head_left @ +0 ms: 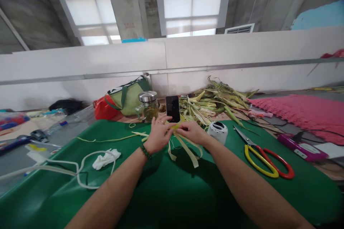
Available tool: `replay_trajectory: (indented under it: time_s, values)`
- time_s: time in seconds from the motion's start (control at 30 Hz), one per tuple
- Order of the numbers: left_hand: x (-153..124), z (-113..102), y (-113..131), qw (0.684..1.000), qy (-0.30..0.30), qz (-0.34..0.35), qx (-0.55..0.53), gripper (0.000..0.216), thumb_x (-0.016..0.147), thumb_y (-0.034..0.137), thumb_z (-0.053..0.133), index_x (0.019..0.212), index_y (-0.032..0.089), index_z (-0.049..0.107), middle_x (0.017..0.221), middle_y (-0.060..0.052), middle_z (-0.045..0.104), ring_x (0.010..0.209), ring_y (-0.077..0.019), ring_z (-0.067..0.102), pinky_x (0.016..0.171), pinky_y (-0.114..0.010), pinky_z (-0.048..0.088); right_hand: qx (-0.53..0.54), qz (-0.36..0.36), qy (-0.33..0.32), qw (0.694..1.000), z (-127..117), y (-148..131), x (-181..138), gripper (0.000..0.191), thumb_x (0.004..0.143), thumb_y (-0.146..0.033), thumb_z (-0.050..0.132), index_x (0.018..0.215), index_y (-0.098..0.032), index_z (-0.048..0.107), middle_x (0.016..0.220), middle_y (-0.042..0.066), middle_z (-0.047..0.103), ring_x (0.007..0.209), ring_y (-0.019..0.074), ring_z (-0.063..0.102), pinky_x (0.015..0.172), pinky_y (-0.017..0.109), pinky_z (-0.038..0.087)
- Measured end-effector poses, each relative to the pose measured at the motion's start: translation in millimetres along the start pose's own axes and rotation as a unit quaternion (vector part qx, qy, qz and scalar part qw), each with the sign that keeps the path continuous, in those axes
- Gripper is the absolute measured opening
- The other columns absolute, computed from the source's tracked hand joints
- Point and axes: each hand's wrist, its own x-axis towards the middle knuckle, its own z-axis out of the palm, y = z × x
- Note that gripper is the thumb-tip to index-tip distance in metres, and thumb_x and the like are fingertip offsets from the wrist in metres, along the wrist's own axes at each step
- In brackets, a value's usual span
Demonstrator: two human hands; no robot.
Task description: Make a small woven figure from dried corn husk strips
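Both my hands meet over a green cloth (172, 193) and pinch a bundle of pale yellow-green leaf strips (185, 146). My left hand (158, 134), with a green bead bracelet at the wrist, has its fingers closed on the strips' upper end. My right hand (192, 131) grips the same bundle from the right. Loose strip ends hang down below the hands. A black phone (172, 108) stands upright just behind my fingers.
A pile of corn husks (215, 102) lies at the back. Scissors with yellow and red handles (264, 159) lie to the right, near a white roll (218, 131). A lidded glass jar (148, 105), a green bag (129, 94) and white cord (80, 171) sit to the left.
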Motion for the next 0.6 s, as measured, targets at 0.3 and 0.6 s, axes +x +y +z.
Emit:
replay_trajectory:
  time_s: [0.3, 0.6]
  values:
    - [-1, 3, 2, 0.814, -0.135, -0.244, -0.509, 0.032, 0.068, 0.045, 0.072, 0.071, 0.015, 0.059, 0.062, -0.001, 0.063, 0.062, -0.0119, 0.058, 0.069, -0.024, 0.046, 0.351, 0.133, 0.249, 0.893, -15, 14, 10, 0.045, 0.074, -0.062, 0.054, 0.081, -0.019, 0.062, 0.071, 0.003, 0.063, 0.063, 0.0158, 0.056, 0.058, 0.027, 0.044]
    - [-2, 15, 14, 0.751, 0.013, -0.277, -0.599, 0.044, 0.056, 0.038, 0.083, 0.072, 0.018, 0.048, 0.065, 0.0, 0.07, 0.062, -0.01, 0.063, 0.066, -0.022, 0.048, 0.273, 0.045, 0.303, 0.912, -1, -8, -1, 0.032, 0.077, -0.051, 0.057, 0.078, -0.019, 0.059, 0.058, -0.003, 0.049, 0.051, 0.0111, 0.044, 0.048, 0.024, 0.037]
